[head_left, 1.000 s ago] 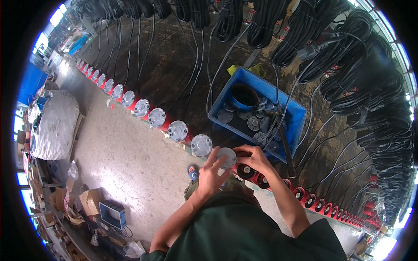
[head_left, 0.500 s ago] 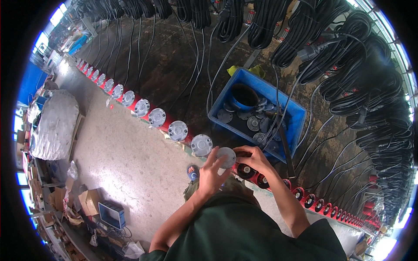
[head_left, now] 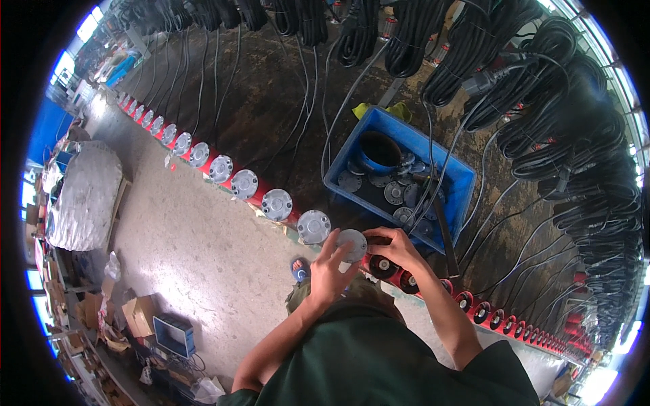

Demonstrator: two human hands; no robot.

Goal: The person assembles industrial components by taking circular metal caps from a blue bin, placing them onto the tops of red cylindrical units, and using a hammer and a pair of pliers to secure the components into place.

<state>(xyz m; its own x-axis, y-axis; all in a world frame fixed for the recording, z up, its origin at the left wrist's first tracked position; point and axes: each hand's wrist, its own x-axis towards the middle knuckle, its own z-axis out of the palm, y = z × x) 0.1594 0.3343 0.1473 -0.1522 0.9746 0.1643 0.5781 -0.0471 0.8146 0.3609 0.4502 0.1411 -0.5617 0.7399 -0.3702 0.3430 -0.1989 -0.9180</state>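
Observation:
A round grey metal end cap [head_left: 353,245] sits at the end of a red cylindrical body, between my two hands. My left hand [head_left: 329,269] grips its left and near side, fingers curled along the rim. From the right, my right hand [head_left: 395,246] pinches the cap's edge with thumb and fingers. Just left of it is a red cylinder with a fitted grey cap [head_left: 314,227]. To the right, under my right wrist, an uncapped red cylinder [head_left: 383,266] shows its dark inside and a light centre.
A blue bin [head_left: 336,177] with loose caps and a round black container [head_left: 380,148] stands beyond my hands. A long dark bar [head_left: 447,233] leans over its edge. Black cable coils [head_left: 477,51] line the bench's far and right sides. A cardboard box [head_left: 139,315] lies lower left.

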